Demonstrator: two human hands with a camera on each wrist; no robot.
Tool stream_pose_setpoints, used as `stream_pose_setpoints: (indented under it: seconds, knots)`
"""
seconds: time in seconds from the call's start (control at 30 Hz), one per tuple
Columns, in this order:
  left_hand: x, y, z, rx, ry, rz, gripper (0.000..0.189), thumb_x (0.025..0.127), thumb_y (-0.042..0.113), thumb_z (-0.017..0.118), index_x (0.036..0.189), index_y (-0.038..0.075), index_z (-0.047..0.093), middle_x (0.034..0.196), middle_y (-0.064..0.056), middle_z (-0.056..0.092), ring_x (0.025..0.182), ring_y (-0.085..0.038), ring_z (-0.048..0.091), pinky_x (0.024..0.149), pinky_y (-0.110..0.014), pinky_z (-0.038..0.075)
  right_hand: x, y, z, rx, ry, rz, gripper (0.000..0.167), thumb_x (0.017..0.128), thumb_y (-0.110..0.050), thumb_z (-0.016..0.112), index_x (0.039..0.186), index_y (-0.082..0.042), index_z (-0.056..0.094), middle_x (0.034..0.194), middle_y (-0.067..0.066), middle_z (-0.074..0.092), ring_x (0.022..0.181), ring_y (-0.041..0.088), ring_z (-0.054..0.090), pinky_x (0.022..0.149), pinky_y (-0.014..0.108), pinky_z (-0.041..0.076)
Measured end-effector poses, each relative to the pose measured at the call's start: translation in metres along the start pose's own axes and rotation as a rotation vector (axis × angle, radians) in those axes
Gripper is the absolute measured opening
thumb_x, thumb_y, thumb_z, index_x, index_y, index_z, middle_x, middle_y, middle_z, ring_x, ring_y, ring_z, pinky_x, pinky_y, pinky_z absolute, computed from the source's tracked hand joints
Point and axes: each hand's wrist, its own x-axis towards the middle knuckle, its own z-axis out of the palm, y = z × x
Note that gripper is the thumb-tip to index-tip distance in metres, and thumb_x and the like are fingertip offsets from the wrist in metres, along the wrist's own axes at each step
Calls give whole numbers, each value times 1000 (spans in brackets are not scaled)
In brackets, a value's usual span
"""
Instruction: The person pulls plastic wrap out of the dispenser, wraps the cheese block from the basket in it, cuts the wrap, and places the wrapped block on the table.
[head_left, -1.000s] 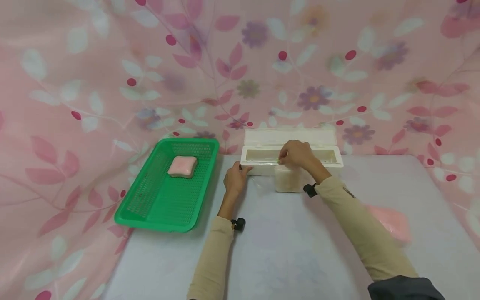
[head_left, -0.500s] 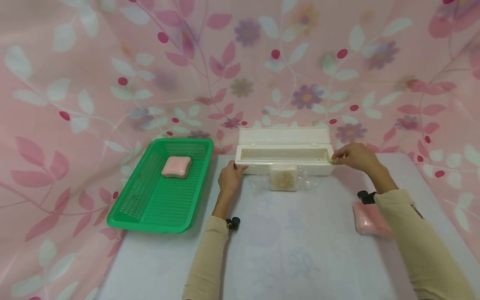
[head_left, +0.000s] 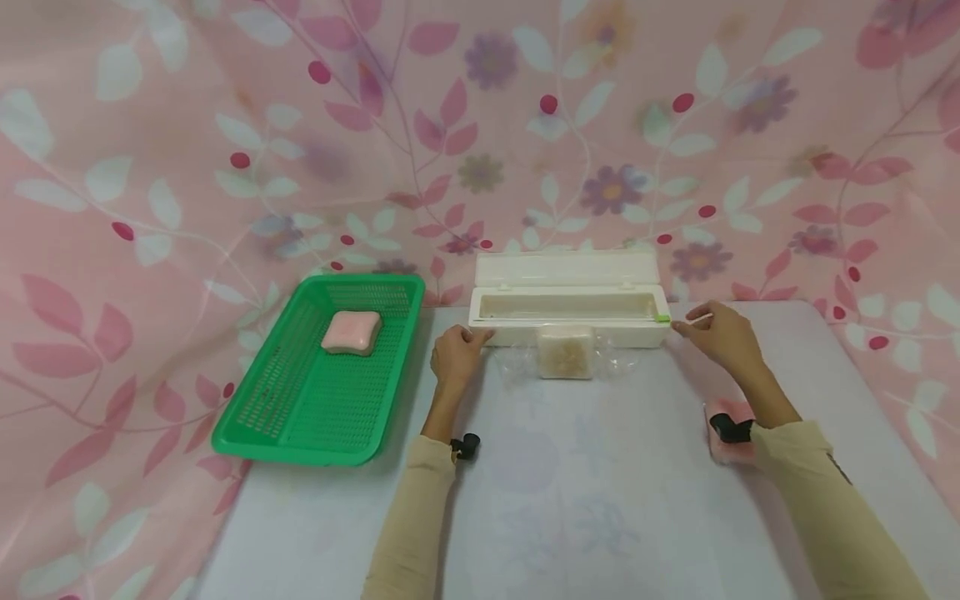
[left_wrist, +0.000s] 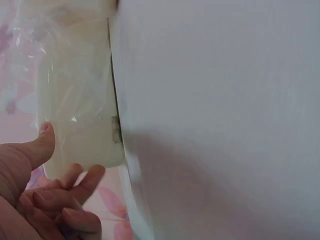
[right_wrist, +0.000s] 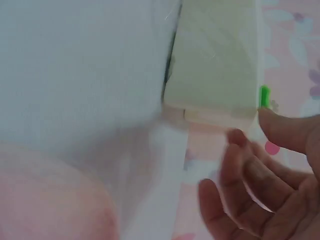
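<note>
A long white plastic-wrap dispenser [head_left: 517, 336] stands at the back of the table, its lid [head_left: 566, 268] raised. A green slider [head_left: 662, 317] sits at the right end of its front rail. My left hand [head_left: 456, 358] is at the left end; in the left wrist view its thumb [left_wrist: 46, 140] touches the edge, fingers loosely bent by the end. My right hand [head_left: 726, 337] is just off the right end, fingers loosely bent, thumb [right_wrist: 275, 125] close to the slider. A pale block [head_left: 566, 354] with a brownish patch lies against the dispenser's front, clear film [head_left: 517, 363] spread around it.
On the left stands a green perforated basket [head_left: 311, 417] holding a pink pillow-shaped block [head_left: 351, 332]. A shiny pink block [head_left: 723, 452] lies at the right, partly hidden under my right wrist and sleeve. A floral curtain [head_left: 480, 125] hangs behind the table.
My right hand has gone from the dispenser's middle to its right end, then drawn slightly away from the slider, which now stays at that end. My left hand has stayed at the left end.
</note>
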Motion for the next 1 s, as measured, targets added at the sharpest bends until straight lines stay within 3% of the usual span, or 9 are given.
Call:
stream_pose_setpoints:
  seconds: [0.1, 0.17, 0.27, 0.4, 0.47, 0.57, 0.73, 0.83, 1.0]
  knots:
    - [-6, 7, 1, -54, 8, -4, 34, 88, 41, 74, 78, 9, 63, 74, -4, 66, 68, -21, 60, 59, -38, 46, -4, -4, 9, 86, -95, 64, 57, 95, -45, 63, 117, 7, 62, 107, 26, 68, 93, 39, 64, 66, 36, 55]
    - [-11, 12, 3, -109, 10, 18, 26, 89, 32, 75, 82, 9, 66, 80, -5, 70, 72, -23, 64, 62, -38, 48, -7, -9, 20, 175, -113, 120, 61, 93, -47, 65, 120, 8, 62, 109, 25, 67, 97, 38, 64, 68, 34, 56]
    - [-15, 20, 7, -206, 15, 54, 15, 89, 22, 74, 88, 8, 68, 87, -7, 73, 79, -24, 69, 66, -39, 52, -9, -16, 38, 321, -64, 205, 65, 90, -47, 69, 124, 8, 62, 110, 20, 66, 98, 31, 64, 71, 31, 56]
    - [-17, 22, 5, -338, -50, 101, 26, 94, 31, 68, 103, 6, 64, 95, -9, 74, 84, -24, 71, 70, -41, 55, -11, -19, 61, 458, 65, 247, 56, 86, -41, 76, 117, 4, 65, 93, -1, 67, 86, 18, 64, 66, 25, 53]
    - [-17, 21, 2, -382, -127, 106, 42, 93, 41, 68, 114, 6, 60, 99, -9, 73, 89, -23, 70, 73, -42, 55, -12, -17, 68, 489, 142, 235, 47, 85, -35, 79, 109, 3, 65, 78, -11, 65, 75, 9, 62, 60, 22, 49]
    - [-19, 22, -1, -410, -251, 102, 65, 84, 48, 75, 129, 6, 53, 99, -7, 71, 94, -23, 67, 77, -43, 54, -13, -16, 71, 530, 207, 228, 39, 85, -25, 79, 105, 3, 62, 69, -16, 63, 68, 2, 58, 54, 19, 43]
    - [-21, 24, -4, -361, -363, 121, 80, 75, 39, 86, 137, 6, 48, 94, -5, 69, 92, -24, 63, 78, -41, 51, -16, -16, 71, 559, 198, 186, 40, 87, -22, 77, 111, 4, 58, 73, -19, 64, 69, -1, 58, 55, 17, 44]
    - [-23, 24, -3, -329, -383, 170, 67, 78, 29, 86, 132, 4, 54, 96, -7, 69, 88, -23, 63, 73, -38, 51, -19, -17, 70, 566, 178, 128, 42, 89, -21, 75, 118, 4, 57, 80, -17, 68, 75, -3, 61, 62, 15, 47]
    - [-24, 20, 2, -267, -364, 312, 21, 90, 15, 74, 108, 4, 71, 98, -5, 70, 84, -16, 60, 70, -29, 48, -24, -14, 72, 486, 148, 13, 38, 90, -20, 74, 121, -1, 62, 92, 2, 73, 78, 0, 60, 59, 16, 45]
